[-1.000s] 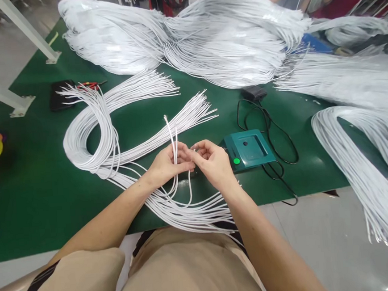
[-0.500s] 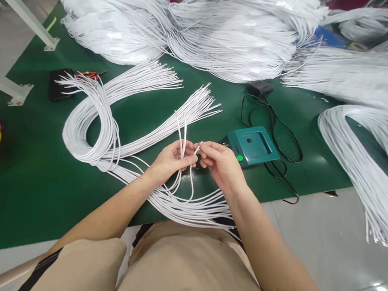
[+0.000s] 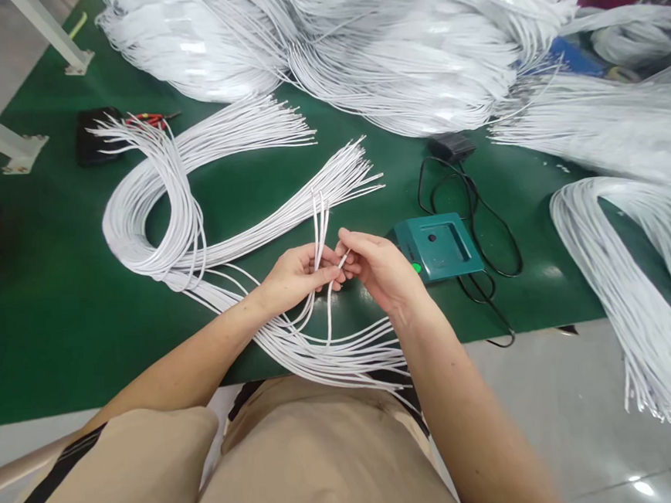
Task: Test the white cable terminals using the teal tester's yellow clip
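My left hand is closed round a few thin white cables whose ends stick up above the fingers. My right hand pinches the tip of one more white cable right beside the left thumb. Both hands hover over the near edge of the green table. From them the cables run down to a loose bunch lying over the table edge and my lap. A looped bundle of the same white cables lies just left of my hands.
A small teal box with a green light and a black cord sits just right of my right hand. Large heaps of white cables fill the far side, with another bundle hanging off the right. A black pouch lies far left.
The held cable ends have shifted slightly right and risen above the left hand. My right hand has turned from a cupped grip to a fingertip pinch on one cable end.
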A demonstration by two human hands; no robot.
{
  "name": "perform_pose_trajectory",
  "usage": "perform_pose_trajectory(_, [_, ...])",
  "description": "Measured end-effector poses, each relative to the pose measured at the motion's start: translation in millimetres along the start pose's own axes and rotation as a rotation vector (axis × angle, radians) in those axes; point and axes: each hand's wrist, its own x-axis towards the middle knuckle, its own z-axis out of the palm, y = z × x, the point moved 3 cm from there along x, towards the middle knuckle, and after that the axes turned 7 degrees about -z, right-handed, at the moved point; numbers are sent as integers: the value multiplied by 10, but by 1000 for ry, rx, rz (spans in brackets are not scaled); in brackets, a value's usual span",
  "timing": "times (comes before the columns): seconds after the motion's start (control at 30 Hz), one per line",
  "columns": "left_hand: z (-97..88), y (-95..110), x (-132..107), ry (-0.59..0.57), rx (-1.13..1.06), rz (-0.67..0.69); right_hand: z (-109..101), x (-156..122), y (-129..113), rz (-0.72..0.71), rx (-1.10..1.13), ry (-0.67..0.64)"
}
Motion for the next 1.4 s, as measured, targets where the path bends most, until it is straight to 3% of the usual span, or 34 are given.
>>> perform_pose_trajectory(0.27, [0,7,18,-10,-38,29,-107,-96,134,42,224,4])
perform_pose_trajectory(0.7, [-17,-54,46,35,-1,79,-142,-180,126,-54,80,174])
perform_pose_trajectory(0.97, [31,-9,20,44,-67,66,-135,-185,81,-325,-535,291])
perform_pose_trajectory(1.1, [84,-9,6,-95,-202,6,-85,-216,125,-653,-1154,294])
perform_pose_trajectory(1.2, [72,-45,29,-116,-276,-70,-56,-228,153,-815,-1568,155])
perform_pose_trajectory(1.3, [32,-68,68,-57,-235,-61,-133,-196,65,-840,-1722,17])
perform_pose_trajectory(1.4, [-3,-80,103,41,-87,-16,-291,-113,-103,-777,-1752,28])
